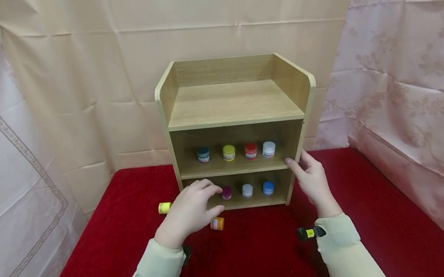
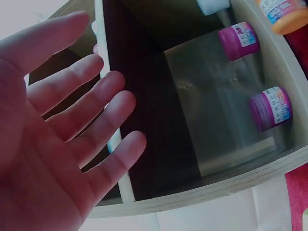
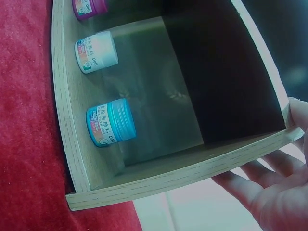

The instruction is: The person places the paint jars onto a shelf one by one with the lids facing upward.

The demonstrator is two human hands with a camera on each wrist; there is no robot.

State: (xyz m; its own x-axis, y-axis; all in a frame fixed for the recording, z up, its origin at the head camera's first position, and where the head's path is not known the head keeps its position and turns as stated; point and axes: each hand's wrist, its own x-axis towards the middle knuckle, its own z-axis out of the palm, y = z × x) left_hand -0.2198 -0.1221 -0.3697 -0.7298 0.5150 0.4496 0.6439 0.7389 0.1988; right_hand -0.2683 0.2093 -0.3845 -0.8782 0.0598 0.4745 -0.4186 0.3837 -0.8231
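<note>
My left hand (image 1: 190,207) is in front of the lower shelf with its fingers spread and nothing in them. A purple paint jar (image 1: 226,192) stands just past its fingertips; a second purple jar (image 2: 270,108), seen in the left wrist view, is hidden behind this hand in the head view. An orange jar (image 1: 217,223) lies on its side on the red cloth near the thumb. My right hand (image 1: 313,182) grips the right side panel of the wooden shelf unit (image 1: 235,122), thumb on the front edge, fingers behind. White (image 1: 247,191) and blue (image 1: 268,188) jars share the lower shelf.
On the middle shelf stand a dark teal jar (image 1: 203,155), a yellow jar (image 1: 229,152), a red jar (image 1: 251,151) and a white-lidded jar (image 1: 269,149). A bright yellow jar (image 1: 164,207) lies left of the unit on the red cloth (image 1: 254,252). Curtains (image 1: 78,81) hang behind.
</note>
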